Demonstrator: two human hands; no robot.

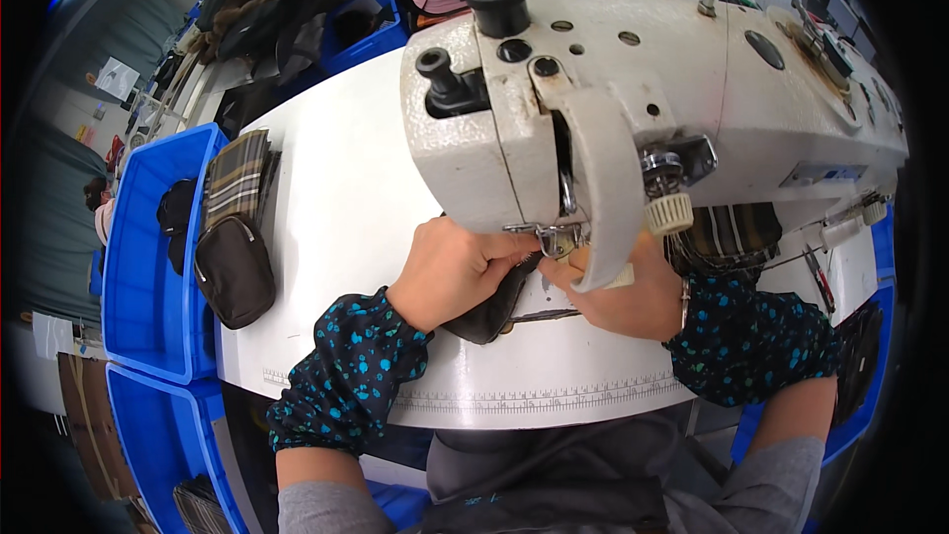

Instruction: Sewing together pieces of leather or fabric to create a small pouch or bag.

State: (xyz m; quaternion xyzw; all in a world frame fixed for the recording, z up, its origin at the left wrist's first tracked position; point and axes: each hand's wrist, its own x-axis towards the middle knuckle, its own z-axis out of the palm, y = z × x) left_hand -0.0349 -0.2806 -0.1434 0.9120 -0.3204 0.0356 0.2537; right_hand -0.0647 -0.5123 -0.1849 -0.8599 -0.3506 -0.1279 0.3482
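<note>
Under the pebbly white sewing machine, the left hand pinches dark cloth; the right hand curls there, its grip hidden. Left of the machine, the smooth white table bears a rounded dark pouch beside a blue plastic bin.

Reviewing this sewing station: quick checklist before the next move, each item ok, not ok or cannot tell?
1. Left grip on dark fabric piece: ok.
2. Right grip hold: cannot tell, partly hidden by the sewing machine.
3. Fingertips clear of presser foot: not ok, left ones right beside it.
4. Speckled sleeves clear of presser foot: ok.
5. Dark pouch away from both grips: ok, at table's left.
</note>
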